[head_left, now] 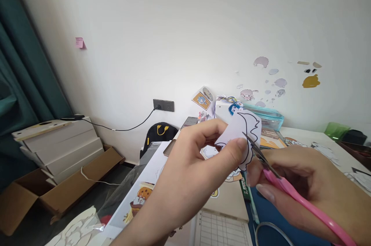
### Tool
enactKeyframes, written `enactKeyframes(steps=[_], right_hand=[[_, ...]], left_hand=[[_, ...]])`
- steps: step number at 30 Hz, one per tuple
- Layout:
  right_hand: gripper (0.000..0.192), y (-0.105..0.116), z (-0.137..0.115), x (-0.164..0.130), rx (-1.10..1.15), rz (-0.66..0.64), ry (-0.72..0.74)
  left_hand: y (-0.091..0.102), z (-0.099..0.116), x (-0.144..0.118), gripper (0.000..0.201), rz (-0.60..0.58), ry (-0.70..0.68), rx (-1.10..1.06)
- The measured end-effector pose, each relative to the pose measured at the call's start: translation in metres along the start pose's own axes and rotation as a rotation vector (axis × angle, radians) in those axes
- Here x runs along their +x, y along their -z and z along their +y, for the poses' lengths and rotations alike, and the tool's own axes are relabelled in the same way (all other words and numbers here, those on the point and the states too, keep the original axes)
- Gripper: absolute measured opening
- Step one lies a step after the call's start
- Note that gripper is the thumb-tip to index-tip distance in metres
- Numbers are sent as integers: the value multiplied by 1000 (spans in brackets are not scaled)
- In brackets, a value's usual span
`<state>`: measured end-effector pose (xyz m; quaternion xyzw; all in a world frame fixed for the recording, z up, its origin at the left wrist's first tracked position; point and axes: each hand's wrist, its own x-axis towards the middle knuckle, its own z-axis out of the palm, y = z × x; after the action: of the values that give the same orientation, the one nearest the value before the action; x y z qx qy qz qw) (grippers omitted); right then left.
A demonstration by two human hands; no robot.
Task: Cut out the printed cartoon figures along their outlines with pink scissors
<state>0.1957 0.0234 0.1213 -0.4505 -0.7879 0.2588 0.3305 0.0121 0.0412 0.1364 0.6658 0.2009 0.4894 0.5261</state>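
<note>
My left hand (199,161) pinches a white paper cut-out (246,132) with a black printed outline, holding it up over the desk. My right hand (307,188) grips pink-handled scissors (290,190). Their blades point up and left, and the tips meet the outline at the paper's right edge. The handles run off toward the lower right corner.
The white desk (307,134) carries printed sticker sheets, paper scraps, a teal pouch (266,116) and a green cup (336,129). Stickers dot the wall. On the floor to the left are an open cardboard box (69,184), stacked white boards, a black bag and a cable to a wall socket.
</note>
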Motion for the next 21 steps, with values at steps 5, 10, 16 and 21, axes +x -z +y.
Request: enactKeyframes(steps=[5,10,16,21], right_hand=[[11,1,1,0,145,-37,-35],[12,5,1,2,225,-100,1],[10,-2,-14,13,166,158,114],[10,-6,-19,20,114,166,140]], left_hand=[[2,-3,0,15,13,17,-25],[1,-3,0,15,26,28,-29],[1,-2,1,16,19,16,-63],[1,-2,2,16,17,20,-41]])
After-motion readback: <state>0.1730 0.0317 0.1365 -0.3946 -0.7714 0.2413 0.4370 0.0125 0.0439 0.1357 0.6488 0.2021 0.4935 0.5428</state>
